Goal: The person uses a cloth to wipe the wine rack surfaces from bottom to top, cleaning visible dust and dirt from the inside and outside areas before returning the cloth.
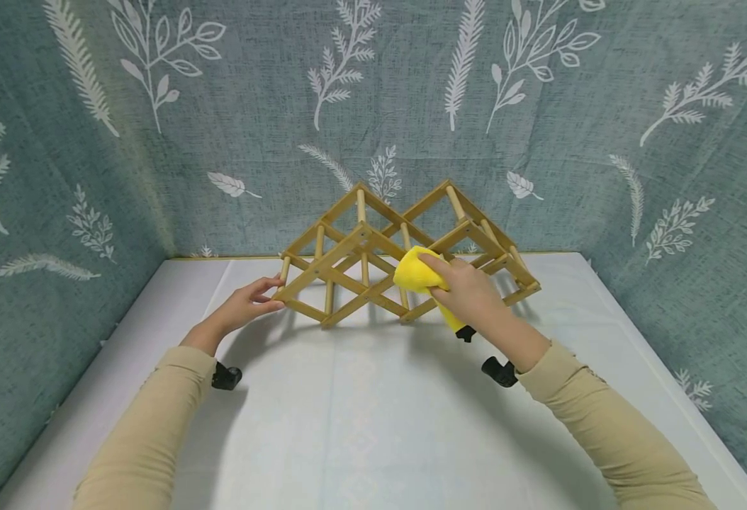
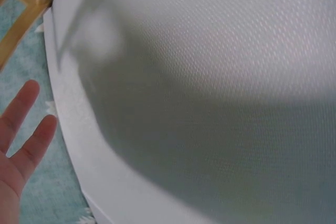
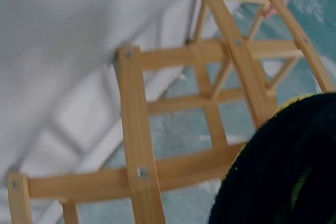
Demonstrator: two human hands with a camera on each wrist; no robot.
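Observation:
A folding wooden lattice rack [image 1: 365, 262] of slats and round dowels stands zigzag on the white table. At its left end, my left hand [image 1: 249, 304] holds the corner between thumb and fingers; two spread fingers [image 2: 32, 145] show in the left wrist view. My right hand [image 1: 469, 290] grips a bright yellow cloth [image 1: 417, 270] in front of the rack's right half, a fold of it hanging below with a black end. In the right wrist view, a dark fuzzy part of the cloth [image 3: 278, 171] with yellow edging covers the lower right, overlapping the slats [image 3: 137, 129].
A grey-green curtain [image 1: 271, 85] with white leaf prints rises behind the white table [image 1: 361, 411] and along both sides. Black wrist cameras sit under each forearm, the left camera [image 1: 225, 377] and the right camera [image 1: 500, 371]. Shadows of arms and rack fall across the tabletop.

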